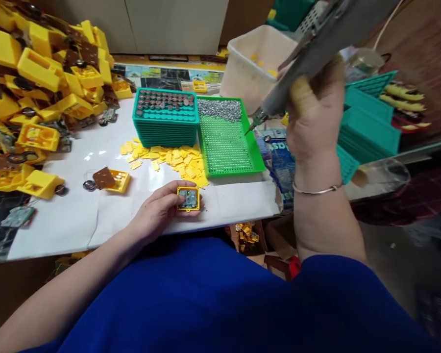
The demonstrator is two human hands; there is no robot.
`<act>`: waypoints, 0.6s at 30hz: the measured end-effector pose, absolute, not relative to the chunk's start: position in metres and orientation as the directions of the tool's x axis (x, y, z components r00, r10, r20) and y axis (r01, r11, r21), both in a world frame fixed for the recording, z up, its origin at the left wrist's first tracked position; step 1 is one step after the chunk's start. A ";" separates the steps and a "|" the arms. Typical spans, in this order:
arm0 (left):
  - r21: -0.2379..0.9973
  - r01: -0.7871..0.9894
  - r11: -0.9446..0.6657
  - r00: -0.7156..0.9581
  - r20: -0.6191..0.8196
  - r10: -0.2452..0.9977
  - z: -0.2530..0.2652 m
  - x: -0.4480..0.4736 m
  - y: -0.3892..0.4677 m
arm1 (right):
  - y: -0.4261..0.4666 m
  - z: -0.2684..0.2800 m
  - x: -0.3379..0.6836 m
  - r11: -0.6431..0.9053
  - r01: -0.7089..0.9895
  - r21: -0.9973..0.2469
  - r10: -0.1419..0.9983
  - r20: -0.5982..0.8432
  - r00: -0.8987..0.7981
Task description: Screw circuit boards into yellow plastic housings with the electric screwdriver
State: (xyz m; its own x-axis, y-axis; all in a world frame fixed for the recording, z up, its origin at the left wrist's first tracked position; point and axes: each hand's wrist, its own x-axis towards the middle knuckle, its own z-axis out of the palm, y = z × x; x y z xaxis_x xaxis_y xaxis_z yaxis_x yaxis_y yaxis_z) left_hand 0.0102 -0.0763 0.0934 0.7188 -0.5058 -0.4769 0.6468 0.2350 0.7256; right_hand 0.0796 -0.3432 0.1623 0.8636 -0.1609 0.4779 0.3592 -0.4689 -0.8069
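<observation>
My left hand (161, 205) is closed around a small yellow plastic case (188, 199), just over the front of the table. A green circuit board lies inside the case, and my thumb presses on it. Raised on the right, my right hand (316, 108) grips a grey electric screwdriver (301, 59), its tip slanting down to the left. That tip is over the right side of a bright green perforated tray (228, 169). Small silvery screws (220, 109) are heaped at the tray's far end. The fingers of my right hand are slightly blurred.
Yellow cases (40, 73) with wires and boards pile up at left. Stacked teal trays (165, 122) hold round parts. Loose yellow pieces (183, 159) lie before them. A white bin (253, 63) stands behind; more teal trays (367, 122) are at right. An open case (119, 181) lies mid-table.
</observation>
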 end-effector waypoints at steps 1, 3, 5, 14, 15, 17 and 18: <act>0.719 0.657 0.226 0.706 -0.480 -0.521 0.093 0.011 -0.081 | -0.340 0.160 0.077 -0.489 0.367 -0.791 -0.131 0.483 0.866; 0.701 0.680 0.214 0.681 -0.495 -0.540 0.091 0.013 -0.089 | -0.332 0.153 0.069 -0.520 0.373 -0.769 -0.073 0.475 0.877; 0.680 0.702 0.210 0.662 -0.516 -0.544 0.089 0.015 -0.094 | -0.324 0.147 0.064 -0.488 0.390 -0.781 -0.043 0.467 0.883; 0.647 0.734 0.209 0.638 -0.550 -0.538 0.088 0.019 -0.095 | -0.290 0.116 0.066 -0.057 0.471 -0.880 -0.138 0.475 0.869; 0.645 0.735 0.210 0.637 -0.549 -0.541 0.088 0.019 -0.095 | -0.290 0.113 0.067 -0.142 0.432 -0.891 -0.138 0.450 0.882; 0.641 0.737 0.215 0.634 -0.545 -0.549 0.088 0.019 -0.094 | -0.290 0.108 0.067 -0.299 0.382 -0.874 -0.101 0.427 0.898; 0.639 0.738 0.216 0.632 -0.543 -0.553 0.087 0.019 -0.094 | -0.290 0.107 0.068 -0.324 0.376 -0.868 -0.089 0.424 0.901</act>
State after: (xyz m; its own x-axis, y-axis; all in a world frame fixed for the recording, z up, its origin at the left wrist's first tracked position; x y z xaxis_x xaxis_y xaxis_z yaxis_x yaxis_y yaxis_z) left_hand 0.0192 -0.0943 0.0873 0.6320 -0.5527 -0.5432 0.7382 0.2161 0.6390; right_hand 0.0678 -0.2899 0.1069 0.9013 -0.0889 0.4241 0.3764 -0.3240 -0.8679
